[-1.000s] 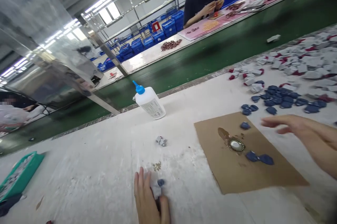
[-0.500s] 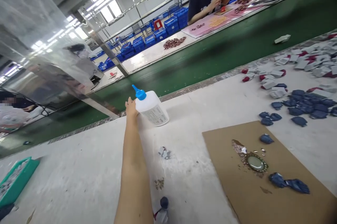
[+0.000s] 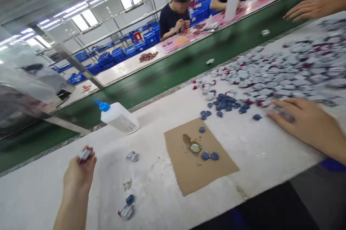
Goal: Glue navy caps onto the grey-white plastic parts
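My left hand (image 3: pixel 82 167) is raised above the left of the white table, fingers closed round a small grey-and-dark-red piece (image 3: pixel 85 155). Past it stands a white squeeze bottle (image 3: pixel 120 117) with a blue nozzle cap, apart from the hand. My right hand (image 3: pixel 305 123) is low at the near edge of a heap of grey-and-dark-red pieces (image 3: pixel 286 75). A blurred greyish shape lies at its fingers; whether they grip it is unclear. Between the hands, a brown cardboard sheet (image 3: pixel 183 179) bears a round metal cap (image 3: pixel 195 147) and navy bow-like pieces (image 3: pixel 210 155).
Navy pieces (image 3: pixel 225 102) lie beside the heap. Several small grey and navy bits, such as a grey piece (image 3: pixel 132 156), are on the table. A green conveyor belt (image 3: pixel 151 82) runs behind. Another person's hand (image 3: pixel 310 8) reaches in at upper right; people sit across the belt.
My left hand has come away from the bottle, nearer to me, and a grey-and-dark-red piece shows in it. The view has swung right, bringing my right hand and another person's hand in.
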{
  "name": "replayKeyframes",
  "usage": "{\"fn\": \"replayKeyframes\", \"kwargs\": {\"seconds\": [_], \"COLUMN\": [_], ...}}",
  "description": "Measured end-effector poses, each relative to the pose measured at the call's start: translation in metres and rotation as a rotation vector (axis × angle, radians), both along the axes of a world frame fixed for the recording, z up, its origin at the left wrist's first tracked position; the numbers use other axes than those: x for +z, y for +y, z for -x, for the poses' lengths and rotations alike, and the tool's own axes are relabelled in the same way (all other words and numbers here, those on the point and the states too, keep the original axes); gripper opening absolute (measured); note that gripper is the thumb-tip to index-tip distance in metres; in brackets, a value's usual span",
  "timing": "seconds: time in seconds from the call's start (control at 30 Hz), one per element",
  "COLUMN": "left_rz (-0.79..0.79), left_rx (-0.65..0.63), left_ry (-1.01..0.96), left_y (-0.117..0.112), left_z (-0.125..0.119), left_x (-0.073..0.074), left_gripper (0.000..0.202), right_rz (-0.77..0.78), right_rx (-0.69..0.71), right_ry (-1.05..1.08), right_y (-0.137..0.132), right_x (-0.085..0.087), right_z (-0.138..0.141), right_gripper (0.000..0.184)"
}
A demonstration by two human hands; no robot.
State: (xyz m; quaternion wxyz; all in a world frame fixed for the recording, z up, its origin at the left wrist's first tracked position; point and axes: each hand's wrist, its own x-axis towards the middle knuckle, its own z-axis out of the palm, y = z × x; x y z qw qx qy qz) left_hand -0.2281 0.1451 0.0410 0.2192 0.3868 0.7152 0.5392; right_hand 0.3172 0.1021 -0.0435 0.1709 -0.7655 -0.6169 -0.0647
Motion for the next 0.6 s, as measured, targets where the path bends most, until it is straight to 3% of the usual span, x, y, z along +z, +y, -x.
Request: {"fn": "replayKeyframes", "kwargs": {"seconds": [0.07,0.13,0.27,0.37,0.43,0.53,0.6], "left_rz": [0.019,0.052,0.159,0.144,0.124,0.083,0.072], "left_rx": [-0.044,-0.030,-0.016,-0.025,-0.052,-0.157,-0.209], "left_ry": [-0.225,-0.587,-1.057,-1.138,-1.127,-1.106,-1.094], "left_y": [-0.041,-0.075,-0.115,-0.124,-0.124,-0.122,-0.123], "left_z": [-0.019,-0.041,-0.093,-0.129,-0.150,-0.172,-0.180], "left_x": [0.001,-0.001,-0.010,-0.020,-0.028,-0.037,-0.040], "left_gripper": [0.009,0.009,0.009,0.017,0.016,0.013,0.020], "right_rz": [0.016,0.073,0.130,0.014,-0.019,0.077,0.122], "right_rx": [-0.040,-0.093,-0.046,0.041,0.193,0.410,0.454], "right_ry": [-0.149,-0.165,-0.083,-0.160,-0.161,-0.077,-0.033], "right_y": [-0.004,-0.006,-0.008,-0.008,-0.007,0.000,0.005], "right_x": [0.005,0.010,0.013,0.012,0.009,0.006,0.005], "right_z": [-0.008,-0.016,-0.024,-0.017,-0.009,0.003,0.009], "right_gripper": [0.052,0.057,0.057,0.054,0.048,0.035,0.030]}}
